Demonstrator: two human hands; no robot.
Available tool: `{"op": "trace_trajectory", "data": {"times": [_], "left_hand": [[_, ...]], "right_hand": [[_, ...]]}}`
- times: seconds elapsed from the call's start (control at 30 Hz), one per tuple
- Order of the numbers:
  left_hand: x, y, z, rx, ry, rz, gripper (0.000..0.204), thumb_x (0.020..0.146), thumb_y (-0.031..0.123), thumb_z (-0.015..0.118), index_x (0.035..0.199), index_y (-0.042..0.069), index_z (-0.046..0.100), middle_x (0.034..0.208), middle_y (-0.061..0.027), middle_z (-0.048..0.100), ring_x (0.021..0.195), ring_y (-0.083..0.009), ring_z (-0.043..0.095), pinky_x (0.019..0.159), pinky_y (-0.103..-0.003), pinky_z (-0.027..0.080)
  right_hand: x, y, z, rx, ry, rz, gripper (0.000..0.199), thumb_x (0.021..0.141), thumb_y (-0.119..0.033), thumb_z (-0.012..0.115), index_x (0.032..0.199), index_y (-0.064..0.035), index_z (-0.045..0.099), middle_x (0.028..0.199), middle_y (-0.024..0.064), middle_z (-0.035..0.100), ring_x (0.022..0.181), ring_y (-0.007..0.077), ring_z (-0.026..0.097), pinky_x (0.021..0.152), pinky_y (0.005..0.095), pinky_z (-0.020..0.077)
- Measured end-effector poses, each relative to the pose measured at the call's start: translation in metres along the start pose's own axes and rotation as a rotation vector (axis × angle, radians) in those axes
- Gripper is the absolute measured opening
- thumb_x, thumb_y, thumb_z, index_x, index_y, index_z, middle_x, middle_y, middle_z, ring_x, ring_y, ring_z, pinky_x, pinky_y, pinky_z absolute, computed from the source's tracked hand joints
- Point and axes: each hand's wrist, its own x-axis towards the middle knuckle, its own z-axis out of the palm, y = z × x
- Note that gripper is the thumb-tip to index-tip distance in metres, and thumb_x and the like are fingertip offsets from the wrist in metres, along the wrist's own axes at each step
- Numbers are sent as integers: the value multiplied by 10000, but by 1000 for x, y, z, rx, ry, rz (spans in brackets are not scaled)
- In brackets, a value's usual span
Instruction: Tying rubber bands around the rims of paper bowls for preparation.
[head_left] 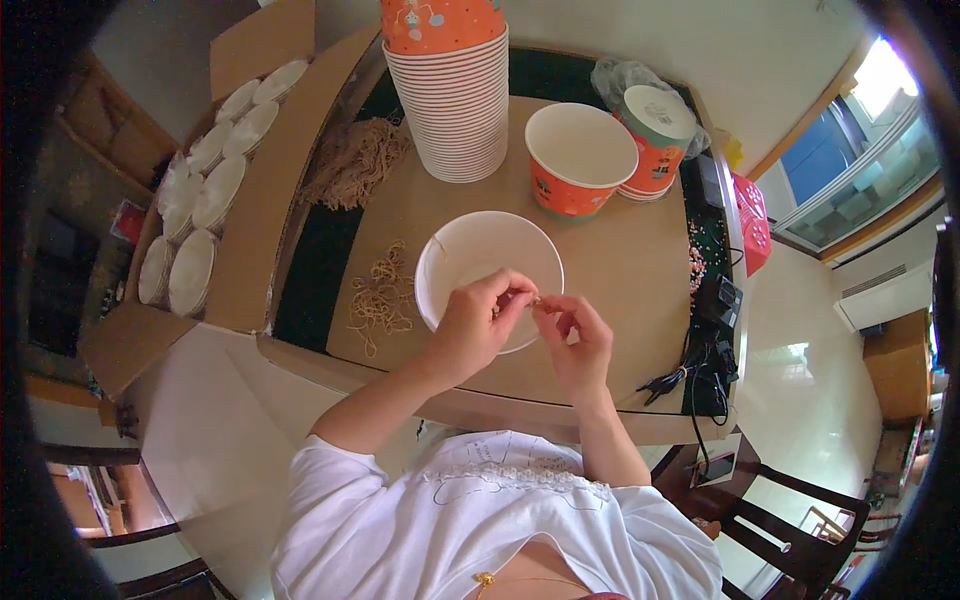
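Left hand (480, 318) and right hand (577, 340) meet over white round paper bucket (500, 243), toward its four o'clock rim; thumb and index fingers of both pinch a tiny tan scrap (537, 300), probably string end. Tangled beige string pile (382, 300) at bucket's nine o'clock. Risks: scrap small, mostly hidden, slack pinch could drop it; neither hand visibly grips bucket, so wrist bump could slide it on brown cardboard sheet (640, 300).

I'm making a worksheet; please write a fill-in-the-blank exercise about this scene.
The tangled beige threads lie to the ____ of the round, white-lined paper bucket.
The black cables lie nearer the bare ____ hand.
The green-and-orange paper bucket beside crumpled clear plastic stands upside ____.

Left; right; down.
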Motion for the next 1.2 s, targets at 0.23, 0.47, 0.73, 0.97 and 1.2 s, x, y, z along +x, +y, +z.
{"op": "trace_trajectory", "data": {"times": [0.23, 0.47, 0.73, 0.97, 1.2], "left_hand": [[1, 2, 0, -97, 54, -40, 76, 945, 84, 520, 979, 19, 537, 820, -64, 662, 806, -132, 658, 647, -247, 503], [0, 5, -3, -178, -15, -96, 144, 945, 85, 521, 1072, 31, 560, 871, -31, 647, 791, -88, 634, 620, -207, 472], [2, 4, 0, -91, 38, -13, 84, 844, 51, 642, 911, 1, 635, 822, -69, 648, 631, -107, 566, 591, -242, 472], [2, 8, 4, -53, 83, 17, 47, 831, 43, 646, 843, 6, 620, 776, -66, 611, 595, -129, 553, 546, -256, 445], [0, 9, 9, -39, 85, 5, 45, 840, 51, 643, 859, 15, 623, 777, -59, 605, 621, -116, 556, 560, -252, 443]], "right_hand": [[1, -3, -1, -109, -16, 9, 102, 803, -32, 678, 887, -34, 620, 768, 29, 630, 531, 59, 464, 482, 215, 393], [2, -8, 1, -65, 28, 53, 74, 790, 4, 679, 829, -26, 623, 674, -25, 575, 530, 22, 417, 469, 185, 343], [2, -3, 0, -93, 10, -27, 64, 820, -20, 661, 876, -24, 632, 718, 27, 612, 513, 43, 448, 459, 204, 362], [1, -3, 1, -98, 30, -32, 86, 825, -30, 665, 909, -26, 645, 684, 30, 598, 530, 47, 473, 472, 203, 372], [-1, -16, -5, -244, 66, -43, 89, 791, -13, 678, 863, -42, 635, 681, 49, 580, 513, 85, 495, 455, 223, 378]]}}
